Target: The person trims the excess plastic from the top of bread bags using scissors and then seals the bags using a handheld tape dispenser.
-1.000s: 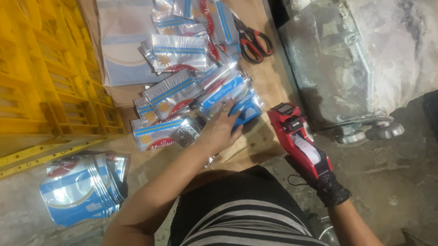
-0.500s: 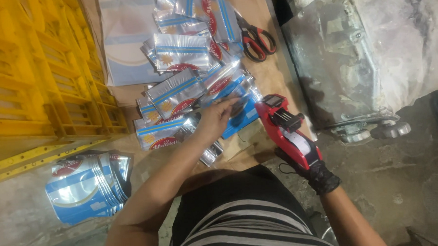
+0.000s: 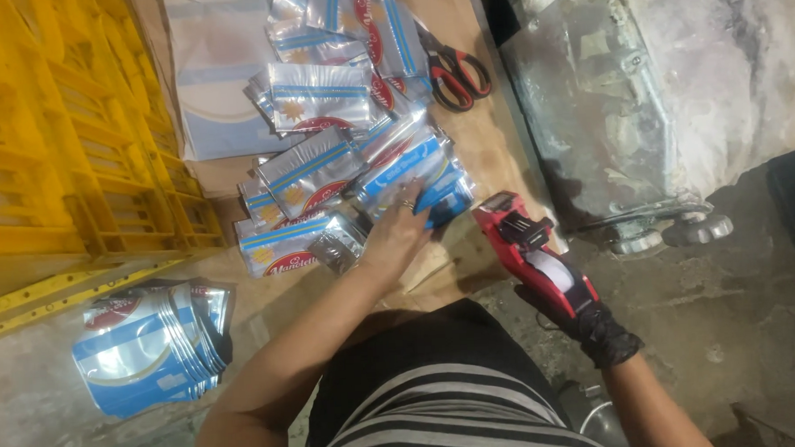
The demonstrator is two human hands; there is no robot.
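Right hand (image 3: 589, 318), in a black glove, closed around a red label gun (image 3: 528, 253), nose aimed far-left at the blue packet (image 3: 441, 199) just beside it. Left hand (image 3: 398, 237) pressed flat on that packet, fingers spread, gripping nothing. Farther out, silver foil packets (image 3: 310, 165) fanned across the brown counter (image 3: 492, 148); red-handled scissors (image 3: 453, 69) at the far side; yellow crate (image 3: 72, 148) left; another packet stack (image 3: 153, 346) near-left.

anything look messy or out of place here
Yes. The foil pouches by the left hand lie in a loose, overlapping heap at mixed angles, not stacked. A separate fanned stack sits apart on the floor by the yellow crates. The right hand holds a red label gun.
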